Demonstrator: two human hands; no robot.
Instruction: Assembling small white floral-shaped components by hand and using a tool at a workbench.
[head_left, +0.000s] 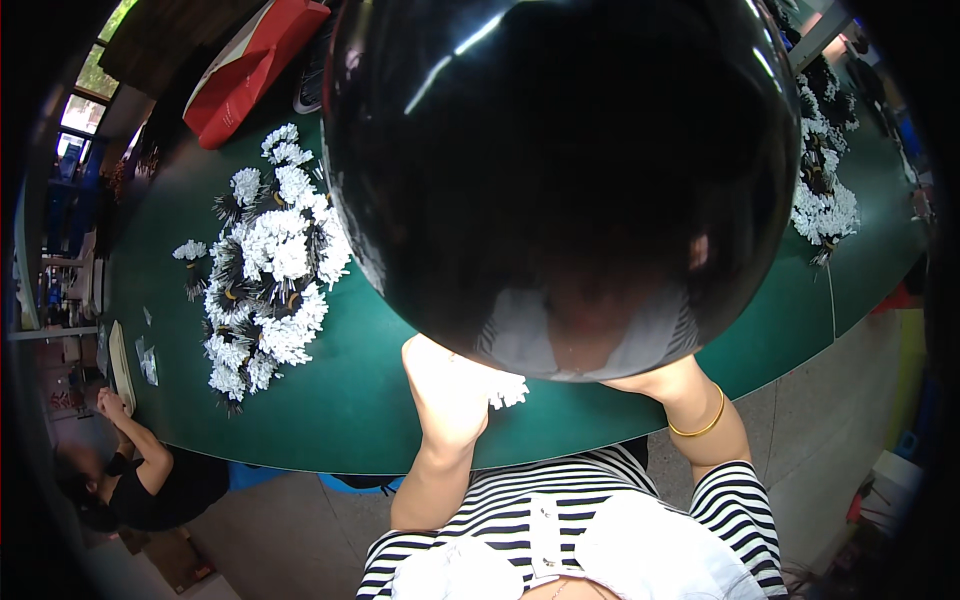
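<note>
A large glossy black rounded object point(560, 190) fills the upper middle of the view and hides most of both hands. Below its lower left edge shows the back of my left hand point(445, 385), its fingers out of sight. Beside that hand a cluster of white tips point(508, 392) peeks out; whether I grip it cannot be made out. My right hand point(655, 380) reaches under the lower right edge, fingers also hidden, with a gold bangle point(700, 415) on the wrist. To the left lies a pile of black-stranded bundles with white tips point(275, 245), some with yellowish bands.
The green table point(375, 420) has a curved front edge. More white-tipped bundles point(825, 200) lie at the far right, and a red bag point(250, 75) stands at the back left. Small clear packets point(148, 365) rest near another person point(140, 470) at the left.
</note>
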